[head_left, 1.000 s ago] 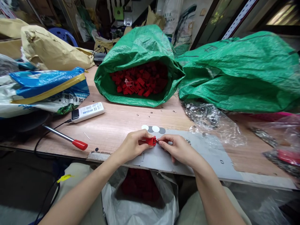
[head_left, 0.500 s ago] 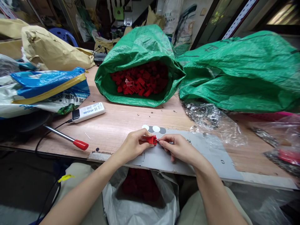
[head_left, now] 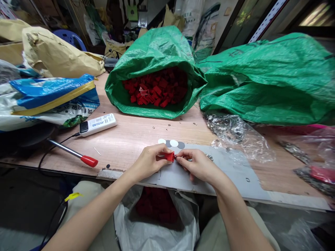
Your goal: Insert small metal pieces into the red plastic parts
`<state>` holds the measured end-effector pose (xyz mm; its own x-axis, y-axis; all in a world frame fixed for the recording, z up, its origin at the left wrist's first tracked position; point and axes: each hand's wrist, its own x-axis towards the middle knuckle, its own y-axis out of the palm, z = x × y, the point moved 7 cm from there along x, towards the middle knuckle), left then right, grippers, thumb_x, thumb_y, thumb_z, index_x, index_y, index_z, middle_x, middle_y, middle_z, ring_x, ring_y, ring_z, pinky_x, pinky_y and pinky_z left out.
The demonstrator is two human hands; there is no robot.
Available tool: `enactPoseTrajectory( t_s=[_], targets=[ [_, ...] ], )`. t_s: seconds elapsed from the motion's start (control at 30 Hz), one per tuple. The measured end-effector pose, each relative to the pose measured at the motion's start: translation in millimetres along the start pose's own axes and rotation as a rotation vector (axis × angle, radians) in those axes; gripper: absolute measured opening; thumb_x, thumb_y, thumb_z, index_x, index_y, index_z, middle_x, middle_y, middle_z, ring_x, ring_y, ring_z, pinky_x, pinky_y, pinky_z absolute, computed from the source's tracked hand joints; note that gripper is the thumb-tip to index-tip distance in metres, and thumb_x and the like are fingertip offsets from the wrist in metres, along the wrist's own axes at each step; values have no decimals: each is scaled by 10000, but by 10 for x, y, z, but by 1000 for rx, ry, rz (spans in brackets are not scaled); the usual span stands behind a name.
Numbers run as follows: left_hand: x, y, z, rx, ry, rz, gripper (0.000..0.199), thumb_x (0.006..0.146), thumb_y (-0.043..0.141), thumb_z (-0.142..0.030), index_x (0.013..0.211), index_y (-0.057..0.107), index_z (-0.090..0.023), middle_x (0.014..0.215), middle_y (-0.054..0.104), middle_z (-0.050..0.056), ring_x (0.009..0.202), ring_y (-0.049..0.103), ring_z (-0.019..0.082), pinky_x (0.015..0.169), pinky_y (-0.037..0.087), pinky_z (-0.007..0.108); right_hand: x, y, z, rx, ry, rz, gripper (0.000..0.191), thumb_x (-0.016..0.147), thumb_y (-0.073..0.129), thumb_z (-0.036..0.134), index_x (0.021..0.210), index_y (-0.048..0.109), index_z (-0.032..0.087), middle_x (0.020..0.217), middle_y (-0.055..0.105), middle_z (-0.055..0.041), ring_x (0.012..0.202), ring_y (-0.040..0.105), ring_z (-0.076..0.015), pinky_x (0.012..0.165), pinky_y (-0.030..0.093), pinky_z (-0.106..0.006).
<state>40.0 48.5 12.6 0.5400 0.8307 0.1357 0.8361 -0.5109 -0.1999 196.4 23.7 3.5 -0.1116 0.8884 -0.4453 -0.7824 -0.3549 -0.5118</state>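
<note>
Between the thumb and fingers of my left hand point(head_left: 149, 161) is a small red plastic part point(head_left: 169, 157), held above the grey sheet point(head_left: 222, 170) at the table's near side. My right hand point(head_left: 196, 163) pinches a small, thin dark piece point(head_left: 175, 157) against the right end of the red part. Its exact kind is too small to make out. A little pile of small metal pieces point(head_left: 209, 157) lies just beyond my right hand. Similar red parts point(head_left: 157, 90) fill the green sack point(head_left: 154, 112) in front of me.
A second green sack point(head_left: 267, 80) and a clear plastic bag of metal bits point(head_left: 238, 132) are at the right. On the left lie a white handheld device point(head_left: 101, 123) on a cable and a red-tipped lever point(head_left: 89, 160). A pale sack point(head_left: 157, 240) with red parts hangs below the edge.
The red part has turned slightly in my left hand, and my right fingers have come closer to its end. The view has shifted a little.
</note>
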Motion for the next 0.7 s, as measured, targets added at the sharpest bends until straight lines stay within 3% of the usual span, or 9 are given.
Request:
enactPoseTrajectory(
  t_s=[0.37,0.6,0.7],
  targets=[
    [-8,0,-23,35,1,-7,130,824,693,-196,949,673,-166,1009,710,65,963,674,203,838,559,284,-34,1,117,-140,-110,-90,174,890,529,310,862,663,203,651,638,12,332,539,-114,362,389,-232],
    [-22,3,12,-42,-42,-39,128,811,703,-185,911,630,-155,1012,707,67,967,687,198,872,573,309,-6,20,-5,129,-74,90,255,896,537,397,875,645,167,617,528,44,358,487,-85,352,360,-209],
    [-26,6,21,-48,-40,-40,126,813,699,-183,913,630,-152,1009,704,66,961,687,194,875,575,311,-7,14,-4,150,-69,102,260,894,540,395,884,646,158,608,522,49,356,474,-78,346,350,-202]
  ],
)
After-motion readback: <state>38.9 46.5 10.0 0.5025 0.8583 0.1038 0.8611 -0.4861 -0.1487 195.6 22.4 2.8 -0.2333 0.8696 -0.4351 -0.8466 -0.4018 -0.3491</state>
